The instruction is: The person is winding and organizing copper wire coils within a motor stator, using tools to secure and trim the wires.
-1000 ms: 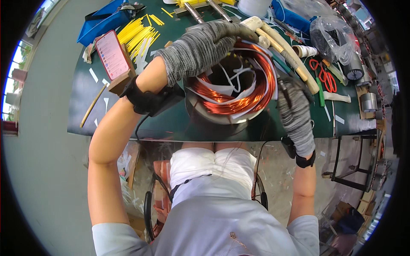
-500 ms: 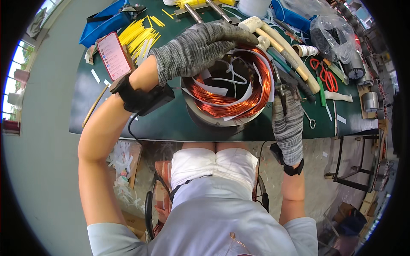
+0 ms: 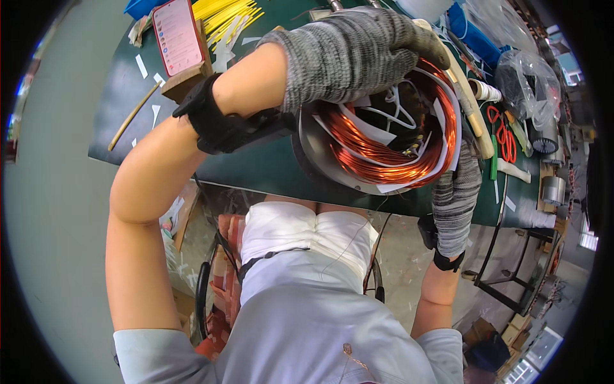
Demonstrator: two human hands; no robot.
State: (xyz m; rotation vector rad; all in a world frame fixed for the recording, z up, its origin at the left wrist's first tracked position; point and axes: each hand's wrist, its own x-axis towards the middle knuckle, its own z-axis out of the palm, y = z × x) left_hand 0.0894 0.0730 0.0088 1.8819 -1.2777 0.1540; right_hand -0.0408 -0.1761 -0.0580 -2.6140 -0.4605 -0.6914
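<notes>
A motor stator (image 3: 306, 144) with a thick ring of copper windings (image 3: 377, 168) stands at the near part of the green table, its open end tilted toward me. White insulating paper (image 3: 374, 131) lines the coils, and white cords lie inside the ring. My left hand (image 3: 358, 54), in a grey knitted glove, reaches across the far side with its fingers curled over the stator's far rim. Against the right side of the coils is my gloved right hand (image 3: 457, 185). The windings hide most of its fingers and anything in them.
A phone (image 3: 177, 37) leans on a wooden block (image 3: 187, 83) at the left, near yellow strips (image 3: 224, 19). To the right lie a wooden-handled mallet (image 3: 470, 105), red-handled scissors (image 3: 504, 136), a thread spool (image 3: 486, 91) and a plastic bag (image 3: 527, 80). The table's front edge is close.
The view has shifted. The stator has tilted and moved right with both hands around it. A metal tool seen at my right hand before is now hidden.
</notes>
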